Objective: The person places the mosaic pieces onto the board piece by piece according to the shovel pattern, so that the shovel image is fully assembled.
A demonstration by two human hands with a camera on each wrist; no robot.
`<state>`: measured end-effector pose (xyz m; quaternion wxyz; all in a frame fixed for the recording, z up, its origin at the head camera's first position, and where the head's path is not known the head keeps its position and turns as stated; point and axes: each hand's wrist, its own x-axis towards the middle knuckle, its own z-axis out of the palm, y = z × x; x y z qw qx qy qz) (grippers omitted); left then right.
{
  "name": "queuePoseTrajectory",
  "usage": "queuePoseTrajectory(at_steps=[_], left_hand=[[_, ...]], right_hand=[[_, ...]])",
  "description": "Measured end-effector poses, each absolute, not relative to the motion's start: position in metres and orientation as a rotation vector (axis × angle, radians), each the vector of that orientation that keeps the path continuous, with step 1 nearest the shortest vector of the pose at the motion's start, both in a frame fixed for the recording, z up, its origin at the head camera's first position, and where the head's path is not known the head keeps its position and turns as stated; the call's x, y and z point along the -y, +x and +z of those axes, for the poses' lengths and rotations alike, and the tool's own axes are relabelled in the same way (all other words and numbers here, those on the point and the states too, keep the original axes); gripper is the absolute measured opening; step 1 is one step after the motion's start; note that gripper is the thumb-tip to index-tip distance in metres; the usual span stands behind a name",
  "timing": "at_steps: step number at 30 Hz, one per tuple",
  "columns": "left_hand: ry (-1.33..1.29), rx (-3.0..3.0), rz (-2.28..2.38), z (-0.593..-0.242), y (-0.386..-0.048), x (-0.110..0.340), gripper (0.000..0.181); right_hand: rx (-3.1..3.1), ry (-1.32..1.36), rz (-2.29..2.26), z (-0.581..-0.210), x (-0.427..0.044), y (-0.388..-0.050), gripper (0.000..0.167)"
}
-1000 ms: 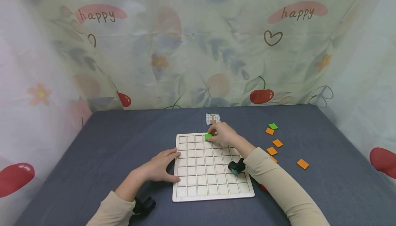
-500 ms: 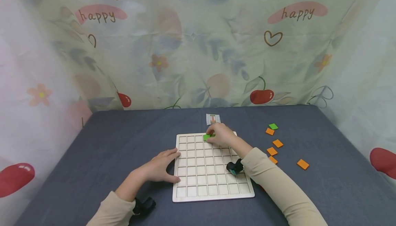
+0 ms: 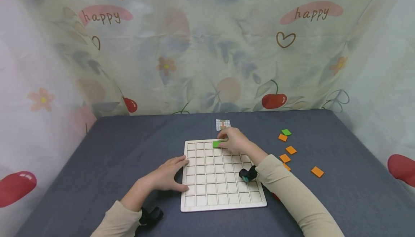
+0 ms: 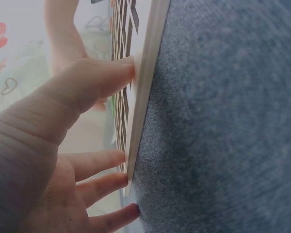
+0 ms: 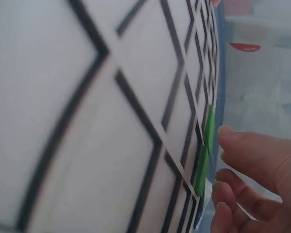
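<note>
The white gridded board [image 3: 209,188] lies flat on the table. My left hand [image 3: 163,175] rests at its left edge, thumb and fingers spread; in the left wrist view the thumb [image 4: 104,77] touches the rim. Two adjoining green tiles [image 5: 202,170] show near the board's far edge in the right wrist view; one green tile [image 3: 215,144] is plain in the head view, the other mostly covered by fingers. My right hand [image 3: 235,141] hovers over them, and in the right wrist view its bent fingers and thumb [image 5: 252,179] stand slightly apart from the tiles, holding nothing visible.
A small printed card [image 3: 222,124] lies beyond the board's far edge. Right of the board are a loose green tile [image 3: 286,132] and several orange tiles [image 3: 317,172]. Part of a red object [image 3: 276,196] shows beside the right sleeve. A patterned cloth [image 3: 201,49] hangs behind the table.
The green tile at my right fingertips has shifted slightly left and lies flatter in the far row. My right hand moved a little left, then back right and up. My left hand is still.
</note>
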<state>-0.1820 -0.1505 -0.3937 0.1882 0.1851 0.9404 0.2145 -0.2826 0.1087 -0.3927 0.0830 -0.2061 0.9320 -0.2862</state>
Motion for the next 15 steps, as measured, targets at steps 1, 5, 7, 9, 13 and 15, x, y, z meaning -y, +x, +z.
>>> queuePoseTrajectory(at_steps=[1, 5, 7, 9, 13, 15], left_hand=[[0.522, -2.645, 0.604, -0.394, -0.182, 0.151, 0.087], [0.524, -2.64, 0.611, -0.394, -0.182, 0.151, 0.087], [0.525, -2.638, 0.616, -0.394, -0.182, 0.151, 0.087], [0.526, -2.637, 0.616, -0.394, -0.182, 0.151, 0.087], [0.528, -2.634, 0.622, -0.394, -0.182, 0.152, 0.087], [0.528, -2.632, 0.626, -0.394, -0.182, 0.152, 0.086]], right_hand=[[-2.777, -0.621, -0.876, -0.392, -0.112, -0.283, 0.029], [-2.762, -0.679, -0.927, -0.388, -0.129, -0.283, 0.029], [-2.756, -0.691, -0.944, -0.386, -0.139, -0.284, 0.029], [-2.761, -0.689, -0.956, -0.385, -0.15, -0.284, 0.029], [-2.79, -0.641, -0.976, -0.383, -0.174, -0.286, 0.029], [-2.814, -0.595, -0.981, -0.381, -0.185, -0.287, 0.029]])
